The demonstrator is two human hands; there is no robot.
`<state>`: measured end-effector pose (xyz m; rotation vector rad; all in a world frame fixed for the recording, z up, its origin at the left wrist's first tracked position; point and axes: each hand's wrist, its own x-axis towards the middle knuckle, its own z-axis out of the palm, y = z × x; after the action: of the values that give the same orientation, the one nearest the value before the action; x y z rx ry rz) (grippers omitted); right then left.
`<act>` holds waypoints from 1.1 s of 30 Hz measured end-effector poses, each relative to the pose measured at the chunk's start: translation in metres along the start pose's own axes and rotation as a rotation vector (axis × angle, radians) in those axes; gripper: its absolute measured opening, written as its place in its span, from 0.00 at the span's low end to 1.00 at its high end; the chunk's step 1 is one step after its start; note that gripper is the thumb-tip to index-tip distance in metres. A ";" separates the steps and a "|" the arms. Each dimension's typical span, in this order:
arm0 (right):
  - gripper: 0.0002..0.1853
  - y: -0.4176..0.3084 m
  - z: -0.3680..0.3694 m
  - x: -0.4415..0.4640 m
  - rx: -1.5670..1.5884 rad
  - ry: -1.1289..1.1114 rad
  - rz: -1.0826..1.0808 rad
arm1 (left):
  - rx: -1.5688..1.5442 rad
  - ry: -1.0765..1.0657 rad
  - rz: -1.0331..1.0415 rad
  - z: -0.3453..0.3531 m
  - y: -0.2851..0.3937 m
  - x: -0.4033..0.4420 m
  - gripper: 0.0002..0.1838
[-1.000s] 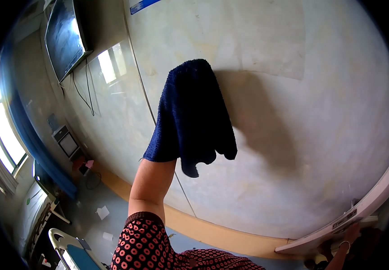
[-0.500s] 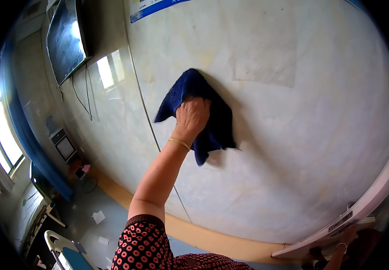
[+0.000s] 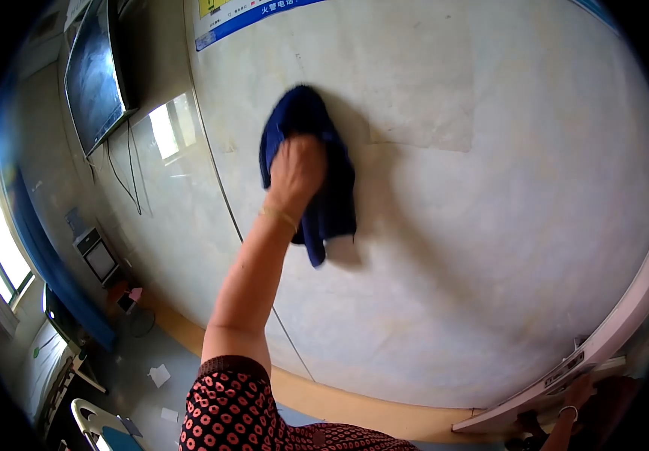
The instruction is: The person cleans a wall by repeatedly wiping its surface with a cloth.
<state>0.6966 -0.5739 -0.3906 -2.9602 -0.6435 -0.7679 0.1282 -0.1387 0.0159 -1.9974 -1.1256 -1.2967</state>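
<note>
My left hand (image 3: 298,167) reaches up to the pale wall (image 3: 445,225), its fingers closed on a dark blue cloth (image 3: 332,203). The cloth is bunched around the fingers and rises above them; its lower part hangs down to the right of my wrist. The fingertips are hidden in the cloth. A thin yellowish bracelet circles the wrist. My right hand does not show.
A poster (image 3: 261,13) hangs above the cloth. A screen (image 3: 95,83) with dangling cables is at upper left, near a blue curtain (image 3: 50,263). A bed end (image 3: 103,428) stands lower left. Another person's hand (image 3: 580,389) is beside the door frame (image 3: 625,316).
The cloth and my left hand have moved left and slightly up. The back of the hand, first covered by the cloth, now shows. More of the poster is in view.
</note>
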 end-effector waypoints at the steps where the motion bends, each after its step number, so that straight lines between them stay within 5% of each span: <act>1: 0.11 -0.001 -0.001 0.001 0.105 -0.029 0.049 | 0.029 0.151 0.080 -0.006 -0.002 0.019 0.11; 4: 0.11 0.007 0.012 0.004 0.033 -0.049 0.022 | 0.068 0.371 0.199 -0.012 -0.004 0.054 0.09; 7: 0.11 0.009 0.026 0.000 -0.086 0.153 -0.092 | -0.020 0.367 0.229 -0.010 -0.017 0.043 0.05; 10: 0.10 0.006 0.017 -0.002 -0.103 0.105 -0.095 | 0.096 0.383 0.238 -0.008 -0.019 0.032 0.03; 12: 0.10 0.000 0.003 -0.001 -0.034 0.071 -0.054 | -0.058 0.608 0.430 -0.011 -0.021 0.044 0.02; 13: 0.10 -0.001 0.001 -0.001 0.033 0.031 -0.017 | 0.081 0.467 0.342 -0.018 -0.025 0.052 0.02; 16: 0.10 0.004 0.016 -0.001 -0.069 0.058 -0.044 | 0.198 0.561 0.316 -0.042 -0.027 0.102 0.03; 18: 0.10 0.010 0.022 0.000 -0.110 0.110 -0.096 | -0.031 0.534 0.327 -0.050 -0.022 0.103 0.05; 20: 0.10 0.008 0.027 0.000 -0.133 0.174 -0.131 | 0.272 0.443 0.355 -0.042 -0.032 0.086 0.03; 22: 0.11 0.007 0.019 -0.002 -0.072 0.129 -0.107 | 0.137 0.474 0.597 -0.025 -0.037 0.057 0.02; 33: 0.13 0.019 0.038 0.002 -0.096 0.118 -0.108 | 0.118 0.573 0.441 -0.031 -0.031 0.081 0.03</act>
<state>0.7236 -0.5856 -0.4217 -2.9557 -0.7857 -1.0015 0.1030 -0.1161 0.1015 -1.5184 -0.4484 -1.3877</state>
